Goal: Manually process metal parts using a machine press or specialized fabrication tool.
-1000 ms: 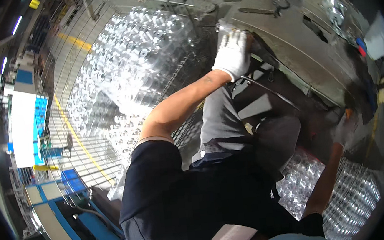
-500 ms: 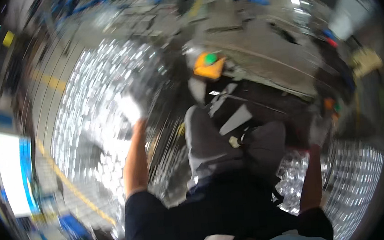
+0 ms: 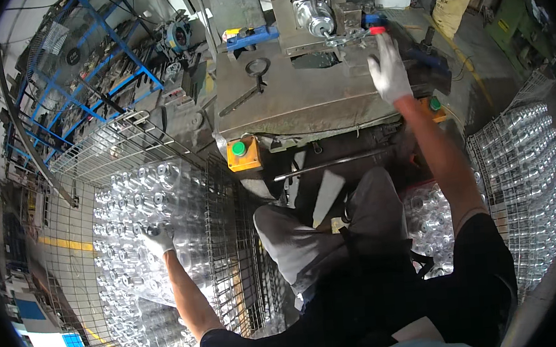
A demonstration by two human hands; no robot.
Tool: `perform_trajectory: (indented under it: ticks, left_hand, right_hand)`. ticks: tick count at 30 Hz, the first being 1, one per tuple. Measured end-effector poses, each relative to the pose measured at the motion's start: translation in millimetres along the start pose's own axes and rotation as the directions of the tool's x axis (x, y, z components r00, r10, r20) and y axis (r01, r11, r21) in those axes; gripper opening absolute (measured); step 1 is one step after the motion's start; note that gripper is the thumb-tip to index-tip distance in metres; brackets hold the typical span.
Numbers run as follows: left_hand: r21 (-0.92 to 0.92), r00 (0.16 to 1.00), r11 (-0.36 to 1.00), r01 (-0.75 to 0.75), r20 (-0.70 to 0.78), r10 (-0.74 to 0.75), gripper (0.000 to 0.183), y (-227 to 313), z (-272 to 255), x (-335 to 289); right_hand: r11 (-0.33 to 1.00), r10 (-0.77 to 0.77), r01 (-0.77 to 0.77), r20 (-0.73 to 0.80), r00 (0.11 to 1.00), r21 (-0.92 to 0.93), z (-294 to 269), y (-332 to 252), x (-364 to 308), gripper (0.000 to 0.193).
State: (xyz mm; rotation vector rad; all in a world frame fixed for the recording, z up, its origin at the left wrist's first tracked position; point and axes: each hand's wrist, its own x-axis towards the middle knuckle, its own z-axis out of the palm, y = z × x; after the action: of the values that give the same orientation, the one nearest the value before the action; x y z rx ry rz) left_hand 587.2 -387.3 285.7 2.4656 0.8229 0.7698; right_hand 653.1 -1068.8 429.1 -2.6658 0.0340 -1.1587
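Note:
My left hand (image 3: 158,241), in a white glove, reaches into a wire basket on the left full of shiny metal cylindrical parts (image 3: 138,202). Its thumb and fingers close around one metal part (image 3: 155,228) on the pile; the fingertips are partly hidden. Over the machine table, my gloved right hand (image 3: 390,74) has its fingers stretched forward and its thumb apart. Those fingertips reach a red knob (image 3: 377,30) at the end of a lever linkage (image 3: 349,37). Beside that linkage, a shiny cylindrical part (image 3: 314,18) sits at the machine head.
Two orange boxes with green buttons flank the table's front edge, the left box (image 3: 243,154) and the right box (image 3: 435,108). A ring-ended tool (image 3: 257,68) lies on the table (image 3: 324,93). Another wire basket (image 3: 520,179) of metal parts stands right; a blue rack (image 3: 93,64) stands far left.
The view has turned and sharpened from blur. My right hand has gone from low on the right up to the red knob. My left hand stays over the left basket's parts.

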Motion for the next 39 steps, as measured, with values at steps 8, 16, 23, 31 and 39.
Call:
perform_trajectory:
  ticks: [8, 16, 23, 31, 39]
  left_hand:
    - [-0.493, 0.987, 0.869, 0.034, -0.121, -0.108, 0.067, 6.0, -34.1, -14.2]
    - [-0.924, 0.929, 0.15, 0.351, 0.364, 0.064, 0.046, 59.2, -31.5, -88.7]
    - [-0.775, 0.7, -0.001, 0.632, 0.57, 0.429, 0.024, 178.0, -41.0, -178.9]
    - [-0.582, 0.567, -0.057, 0.811, 0.757, 0.325, 0.054, 140.5, -19.1, -239.8]
    - [-0.457, 0.491, -0.189, 0.869, 0.754, 0.437, 0.053, 168.2, -36.1, -242.0]
  right_hand:
    - [0.953, 0.294, -0.231, 0.405, 0.866, -0.196, -4.2, 17.2, 84.2, 0.032]
    - [0.837, 0.294, -0.482, 0.528, 0.796, 0.26, -23.3, -29.8, -14.8, 0.048]
    - [0.021, 0.632, -0.704, 0.537, 0.559, 0.709, 95.3, -109.8, 70.1, 0.065]
    - [-0.272, 0.728, -0.585, 0.561, 0.394, 0.764, 138.1, -75.4, 135.6, 0.092]
    - [-0.278, 0.49, -0.526, 0.59, 0.642, 0.804, 53.9, -143.8, 5.2, 0.053]
